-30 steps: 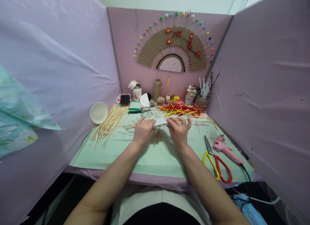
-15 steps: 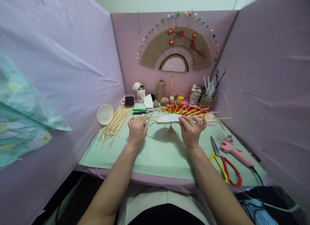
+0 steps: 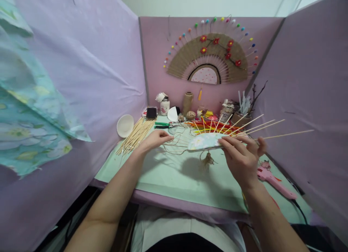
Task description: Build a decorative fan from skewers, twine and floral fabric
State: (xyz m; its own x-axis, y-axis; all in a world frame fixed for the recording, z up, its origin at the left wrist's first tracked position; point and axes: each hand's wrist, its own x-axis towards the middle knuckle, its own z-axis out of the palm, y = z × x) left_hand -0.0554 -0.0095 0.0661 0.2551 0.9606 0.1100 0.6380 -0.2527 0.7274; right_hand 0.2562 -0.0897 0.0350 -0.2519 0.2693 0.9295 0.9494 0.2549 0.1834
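Note:
A half-round piece covered in pale blue floral cloth [image 3: 205,141] is held above the table, with thin sticks fanning out from its curved edge. My right hand [image 3: 241,156] grips its right end, thumb and fingers closed on it. To its left, my left hand [image 3: 157,139] has its fingers pinched together at the ends of thin sticks and loose twine [image 3: 178,150]; the exact hold is too small to make out. A frayed twine tassel [image 3: 208,160] hangs below the cloth piece.
Loose bamboo sticks [image 3: 137,134] and a white bowl [image 3: 125,126] are at the left. Green-handled pliers [image 3: 162,125] lie before jars and twine rolls. At the right is a pink glue gun [image 3: 276,181]. A large decorated fan [image 3: 209,58] hangs behind.
The cloth piece with its sticks has come closer and tilted, showing more of its face. My right hand has moved right and now covers the scissors. The view has shifted slightly.

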